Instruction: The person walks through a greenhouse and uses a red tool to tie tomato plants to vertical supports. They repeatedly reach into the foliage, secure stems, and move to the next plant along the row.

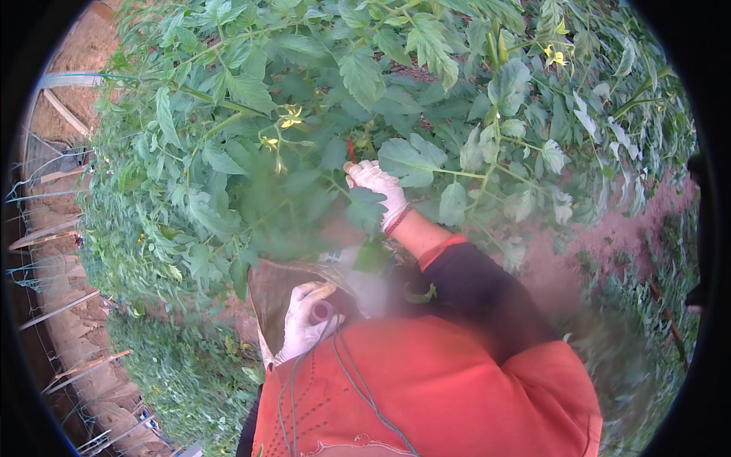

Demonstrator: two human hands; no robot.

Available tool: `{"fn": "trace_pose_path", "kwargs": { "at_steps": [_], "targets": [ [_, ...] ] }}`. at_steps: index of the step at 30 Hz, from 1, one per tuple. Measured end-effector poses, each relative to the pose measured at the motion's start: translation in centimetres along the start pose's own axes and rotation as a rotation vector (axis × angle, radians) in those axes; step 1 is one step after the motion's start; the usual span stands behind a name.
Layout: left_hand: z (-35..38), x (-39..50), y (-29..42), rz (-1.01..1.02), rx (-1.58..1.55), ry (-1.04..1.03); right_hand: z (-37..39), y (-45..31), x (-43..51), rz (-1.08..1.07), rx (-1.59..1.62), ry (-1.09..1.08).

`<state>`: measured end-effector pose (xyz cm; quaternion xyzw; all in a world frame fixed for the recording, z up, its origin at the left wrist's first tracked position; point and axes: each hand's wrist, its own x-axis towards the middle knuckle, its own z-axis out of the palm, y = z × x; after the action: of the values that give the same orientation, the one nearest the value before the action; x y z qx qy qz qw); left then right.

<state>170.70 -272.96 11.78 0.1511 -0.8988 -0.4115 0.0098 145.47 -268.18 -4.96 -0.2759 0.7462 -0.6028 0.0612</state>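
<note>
My right hand [381, 187], in a thin white glove, reaches in among the leaves of a tomato plant [360, 74]. Its fingers are closed on a thin red stick [350, 149] that points up into the foliage near small green buds or fruit. A leaf partly covers that hand. Lower down, close to my chest, my gloved left hand [302, 320] holds a small round pinkish tube [321, 311], its mouth facing up. Dark cords [365, 391] run over the red shirt to the tube. Behind the left hand hangs a brown bag [280, 297] with a stiff rim.
Yellow tomato flowers [290, 117] hang left of the right hand, with more flowers [554, 55] at upper right. Leafy stems [485, 177] cross close to my right forearm. Bare soil [559, 245] shows at right. An earthen wall [63, 285] with poles and strings stands left.
</note>
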Motion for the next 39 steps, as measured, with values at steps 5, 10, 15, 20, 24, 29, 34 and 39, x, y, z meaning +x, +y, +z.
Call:
{"fn": "trace_pose_path", "kwargs": {
  "at_steps": [5, 10, 15, 20, 24, 29, 34, 39],
  "targets": [
    [0.2, -0.3, 0.1, -0.060, -0.056, -0.003, -1.0, 0.0, -0.1, 0.014, -0.023, -0.075],
    [0.5, -0.4, 0.1, -0.070, -0.059, 0.004, -1.2, 0.0, 0.2, 0.030, 0.012, -0.081],
    [0.7, -0.4, 0.2, -0.084, -0.060, 0.017, -1.9, -1.6, 0.5, -0.010, -0.350, -0.179],
    [0.7, -0.3, 0.4, -0.034, -0.014, 0.028, -2.3, -2.8, 0.2, -0.004, -0.224, -0.159],
    [1.0, -0.4, 0.4, -0.093, -0.072, 0.034, -2.3, -2.1, 0.1, -0.031, -0.128, -0.105],
    [1.3, -0.5, 0.1, -0.071, -0.065, 0.037, -1.7, -0.3, -0.3, -0.190, -0.455, -0.096],
    [1.4, -0.3, 0.0, -0.010, -0.015, 0.042, -0.8, 0.5, 0.6, -0.124, -0.197, -0.074],
    [1.3, -0.3, -0.1, -0.025, -0.017, 0.037, -2.0, -1.2, 0.4, -0.298, -0.442, 0.015]
  ]
}}
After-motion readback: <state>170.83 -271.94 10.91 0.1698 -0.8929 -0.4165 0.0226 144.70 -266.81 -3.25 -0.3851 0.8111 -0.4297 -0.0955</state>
